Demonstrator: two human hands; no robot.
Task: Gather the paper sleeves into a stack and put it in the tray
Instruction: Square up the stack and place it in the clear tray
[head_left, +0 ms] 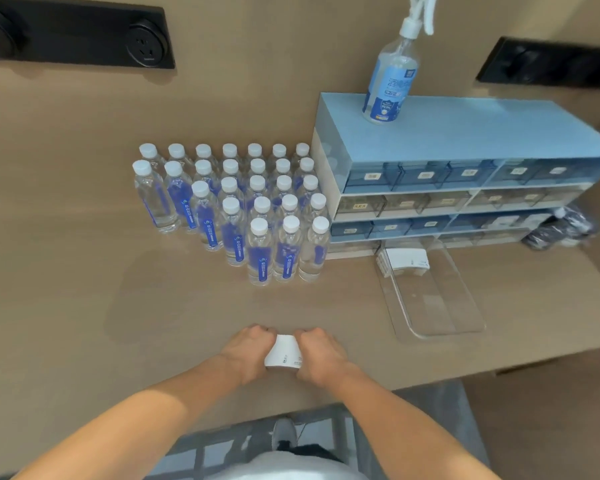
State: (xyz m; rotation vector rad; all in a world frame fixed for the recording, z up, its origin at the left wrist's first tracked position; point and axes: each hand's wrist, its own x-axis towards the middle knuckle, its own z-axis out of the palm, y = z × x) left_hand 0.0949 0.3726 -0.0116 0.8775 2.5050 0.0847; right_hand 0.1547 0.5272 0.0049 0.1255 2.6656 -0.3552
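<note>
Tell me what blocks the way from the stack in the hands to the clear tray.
Nothing visible. Bare table lies between the stack of paper sleeves and the tray; the water bottles stand left of that path.

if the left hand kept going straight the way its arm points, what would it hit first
Likely the water bottles. The left hand points up and right along the table, gripping the paper sleeves with the right hand. Depth is uncertain.

A matt wood-look tabletop (84, 271), a clear glossy plastic tray (440, 306) and white matt paper sleeves (284, 353) are seen.
</note>
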